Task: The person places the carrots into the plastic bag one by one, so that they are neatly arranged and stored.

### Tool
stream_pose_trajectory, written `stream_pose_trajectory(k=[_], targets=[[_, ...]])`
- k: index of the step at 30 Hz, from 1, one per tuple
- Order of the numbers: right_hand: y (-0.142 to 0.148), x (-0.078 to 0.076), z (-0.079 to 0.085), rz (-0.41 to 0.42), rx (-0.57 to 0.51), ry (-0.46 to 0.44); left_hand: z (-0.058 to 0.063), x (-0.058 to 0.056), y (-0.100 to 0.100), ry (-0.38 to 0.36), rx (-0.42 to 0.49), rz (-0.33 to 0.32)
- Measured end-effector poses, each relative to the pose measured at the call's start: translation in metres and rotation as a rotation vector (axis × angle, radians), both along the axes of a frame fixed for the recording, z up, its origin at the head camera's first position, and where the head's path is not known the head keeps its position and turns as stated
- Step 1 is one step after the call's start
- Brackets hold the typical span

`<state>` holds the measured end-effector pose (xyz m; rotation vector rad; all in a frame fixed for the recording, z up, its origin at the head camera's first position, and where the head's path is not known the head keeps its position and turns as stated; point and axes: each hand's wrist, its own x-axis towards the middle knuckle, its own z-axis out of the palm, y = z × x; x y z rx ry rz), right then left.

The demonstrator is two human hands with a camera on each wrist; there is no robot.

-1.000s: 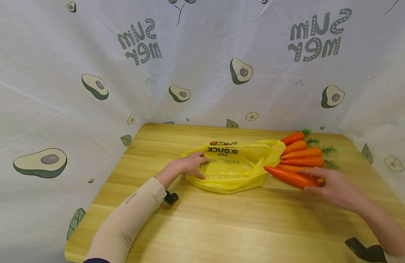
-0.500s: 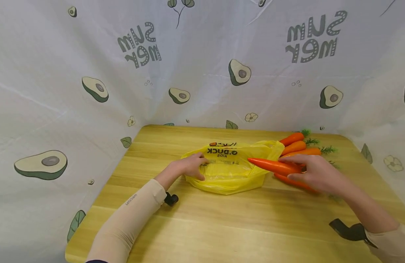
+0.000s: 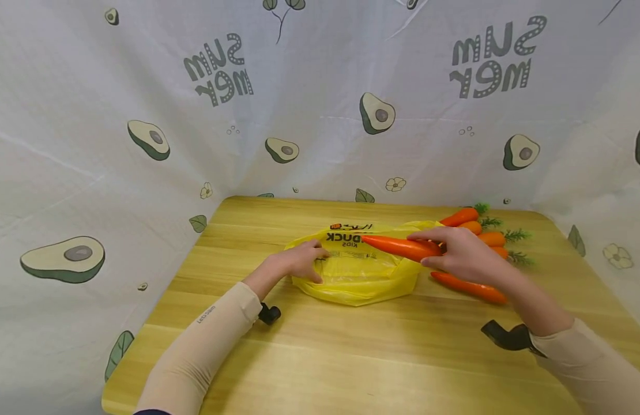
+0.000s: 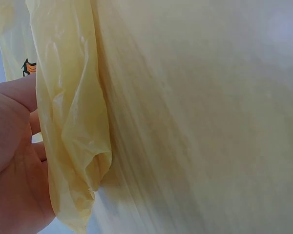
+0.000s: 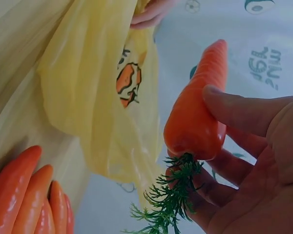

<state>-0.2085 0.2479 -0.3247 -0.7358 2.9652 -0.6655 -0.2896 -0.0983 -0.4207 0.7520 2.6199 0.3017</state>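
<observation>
My right hand grips an orange carrot by its thick end, its tip pointing left over the mouth of a yellow plastic bag. In the right wrist view, thumb and fingers pinch the carrot, and its green leafy top hangs below. My left hand reaches into the bag's left side with fingers spread, keeping the mouth apart. In the left wrist view the bag's crumpled edge covers part of that hand.
Several carrots with green tops lie fanned at the bag's right, partly behind my right hand. One carrot lies nearer me. All this rests on a wooden table, with an avocado-print curtain behind and at the sides.
My right hand has picked up the carrot, raised it and carried it left from the pile to over the bag. My left hand and the bag have stayed almost still.
</observation>
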Motion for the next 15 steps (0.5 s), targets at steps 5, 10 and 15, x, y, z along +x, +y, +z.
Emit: stream_pose_trajectory(k=[5,10,15], targets=[[-0.015,-0.013,-0.002,0.004,-0.001,-0.031,-0.002,-0.001,-0.002,0.015,0.015,-0.016],[-0.032,-0.025,-0.006,0.033,0.001,-0.027,-0.004,-0.002,-0.004,0.024,0.024,-0.02],[-0.044,-0.034,-0.013,0.024,0.016,-0.044,-0.005,-0.003,-0.003,0.039,0.018,-0.022]])
